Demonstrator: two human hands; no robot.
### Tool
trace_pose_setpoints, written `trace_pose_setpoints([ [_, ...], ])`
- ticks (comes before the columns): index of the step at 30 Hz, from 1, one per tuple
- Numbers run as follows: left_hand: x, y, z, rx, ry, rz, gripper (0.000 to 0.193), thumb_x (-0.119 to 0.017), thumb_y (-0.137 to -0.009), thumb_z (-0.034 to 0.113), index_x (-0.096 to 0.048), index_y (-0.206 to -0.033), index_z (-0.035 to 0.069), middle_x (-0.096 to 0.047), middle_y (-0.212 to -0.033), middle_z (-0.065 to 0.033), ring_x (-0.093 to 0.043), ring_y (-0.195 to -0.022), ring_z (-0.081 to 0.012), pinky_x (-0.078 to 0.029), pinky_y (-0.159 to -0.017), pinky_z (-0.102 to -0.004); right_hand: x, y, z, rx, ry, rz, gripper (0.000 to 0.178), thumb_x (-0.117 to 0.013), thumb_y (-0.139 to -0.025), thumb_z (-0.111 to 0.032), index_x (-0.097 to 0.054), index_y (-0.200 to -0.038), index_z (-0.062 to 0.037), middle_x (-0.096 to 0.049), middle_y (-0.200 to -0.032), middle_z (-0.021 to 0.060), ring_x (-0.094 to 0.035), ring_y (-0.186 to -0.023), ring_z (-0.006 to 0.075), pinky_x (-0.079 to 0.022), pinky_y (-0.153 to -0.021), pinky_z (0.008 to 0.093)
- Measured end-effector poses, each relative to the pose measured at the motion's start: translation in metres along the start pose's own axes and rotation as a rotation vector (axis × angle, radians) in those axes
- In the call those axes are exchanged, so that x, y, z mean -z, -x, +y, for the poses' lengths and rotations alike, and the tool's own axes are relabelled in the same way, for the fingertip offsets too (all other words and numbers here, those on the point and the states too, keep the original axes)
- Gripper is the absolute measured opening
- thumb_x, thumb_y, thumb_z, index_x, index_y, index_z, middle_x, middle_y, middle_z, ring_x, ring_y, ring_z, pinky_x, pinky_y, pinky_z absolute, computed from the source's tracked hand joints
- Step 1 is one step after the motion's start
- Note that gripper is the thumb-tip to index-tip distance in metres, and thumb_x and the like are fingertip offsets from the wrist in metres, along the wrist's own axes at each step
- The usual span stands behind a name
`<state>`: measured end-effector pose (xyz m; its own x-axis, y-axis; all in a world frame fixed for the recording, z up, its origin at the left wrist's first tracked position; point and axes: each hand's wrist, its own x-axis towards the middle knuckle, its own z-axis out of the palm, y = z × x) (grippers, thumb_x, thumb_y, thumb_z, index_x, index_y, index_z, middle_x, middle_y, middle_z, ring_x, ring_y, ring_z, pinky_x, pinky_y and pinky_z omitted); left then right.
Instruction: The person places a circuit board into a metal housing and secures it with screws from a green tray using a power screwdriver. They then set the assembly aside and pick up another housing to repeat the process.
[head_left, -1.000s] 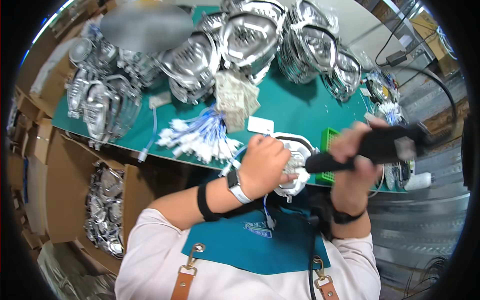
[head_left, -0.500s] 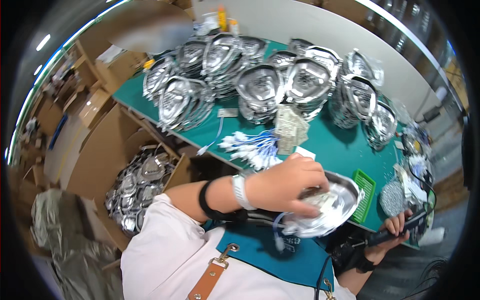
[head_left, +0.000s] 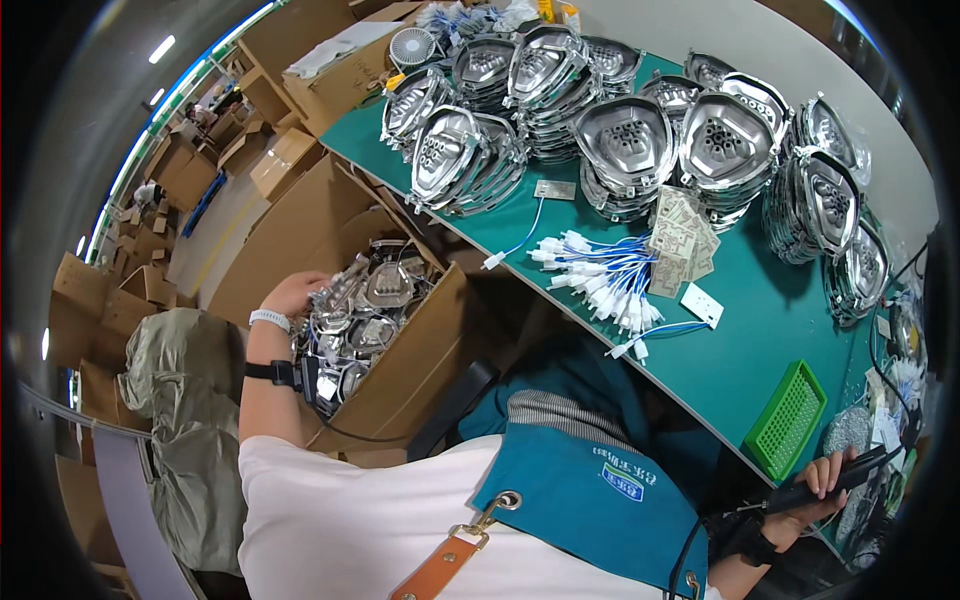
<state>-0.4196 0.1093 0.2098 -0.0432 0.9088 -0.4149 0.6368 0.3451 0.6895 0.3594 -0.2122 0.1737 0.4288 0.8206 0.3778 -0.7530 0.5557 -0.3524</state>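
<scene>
My left hand [head_left: 295,292] reaches into a large cardboard box [head_left: 410,355] on the left. Its fingers are closed at the edge of a tilted silver lamp housing [head_left: 344,284], and the fingertips are partly hidden. Beneath it lie several shiny housings [head_left: 388,286] in a loose heap. Low on the right, my right hand [head_left: 822,487] is wrapped round a black corded electric screwdriver [head_left: 838,478], held beside the table edge.
Stacks of silver housings [head_left: 722,138] line the back of the green table [head_left: 590,340]. Bundled white-and-blue wires [head_left: 600,272], flat circuit boards [head_left: 681,235] and a green basket [head_left: 757,445] lie nearer. A small fan [head_left: 412,47] stands at the far left.
My left hand has swung from in front of my apron to the box at left, taking the housing along. The view has shifted; my right hand still grips the screwdriver.
</scene>
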Motion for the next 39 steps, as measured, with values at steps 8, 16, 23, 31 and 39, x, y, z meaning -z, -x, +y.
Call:
trace_pose_setpoints([
  [8, -0.029, -0.04, 0.115, -0.385, -0.177, 0.281, 0.046, -0.057, -0.089, 0.033, -0.057, -0.116, -0.004, -0.064, -0.101, -0.0115, -0.059, -0.091, -0.0171, -0.045, -0.082, -0.0266, -0.002, 0.006, 0.004, 0.021, 0.009, 0.038, 0.051, -0.064, -0.077, 0.002, -0.033, -0.118, -0.0021, -0.039, -0.072, 0.0039, -0.043, -0.055, 0.0112, -0.041, -0.053, 0.0238],
  [16, -0.088, -0.086, 0.204, -0.165, 0.34, -0.003, 0.036, -0.054, -0.09, 0.036, -0.055, -0.111, 0.006, -0.057, -0.093, -0.0009, -0.054, -0.084, -0.0132, -0.042, -0.071, -0.0279, 0.002, 0.009, 0.003, 0.01, 0.013, 0.044, 0.051, -0.063, -0.078, 0.002, -0.033, -0.12, -0.0017, -0.038, -0.073, 0.0043, -0.042, -0.058, 0.0115, -0.041, -0.053, 0.0239],
  [23, -0.09, -0.114, 0.181, -0.044, 0.751, -0.131, 0.024, -0.052, -0.091, 0.035, -0.054, -0.097, 0.011, -0.057, -0.083, -0.0015, -0.057, -0.071, -0.0155, -0.044, -0.061, -0.035, 0.002, 0.006, 0.003, -0.009, 0.062, 0.101, 0.053, -0.066, -0.078, 0.0, -0.033, -0.119, -0.0023, -0.039, -0.072, 0.0037, -0.043, -0.057, 0.0101, -0.041, -0.051, 0.0221],
  [31, -0.089, -0.104, 0.199, -0.194, 0.793, 0.063, 0.021, -0.051, -0.093, 0.022, -0.061, -0.098, 0.004, -0.065, -0.087, -0.0052, -0.061, -0.081, -0.0162, -0.05, -0.075, -0.0344, 0.002, 0.005, 0.004, -0.007, 0.071, 0.095, 0.055, -0.066, -0.078, -0.001, -0.032, -0.122, -0.0008, -0.038, -0.072, 0.0035, -0.041, -0.056, 0.0097, -0.041, -0.051, 0.0217],
  [39, -0.112, -0.132, 0.202, -0.389, 0.863, 0.065, 0.023, -0.042, -0.096, 0.021, -0.057, -0.1, 0.003, -0.063, -0.093, -0.0067, -0.059, -0.083, -0.0165, -0.047, -0.075, -0.0333, 0.003, 0.006, 0.002, -0.017, 0.103, 0.074, 0.056, -0.066, -0.079, -0.002, -0.032, -0.124, -0.0001, -0.038, -0.072, 0.0035, -0.041, -0.056, 0.0098, -0.04, -0.05, 0.0213],
])
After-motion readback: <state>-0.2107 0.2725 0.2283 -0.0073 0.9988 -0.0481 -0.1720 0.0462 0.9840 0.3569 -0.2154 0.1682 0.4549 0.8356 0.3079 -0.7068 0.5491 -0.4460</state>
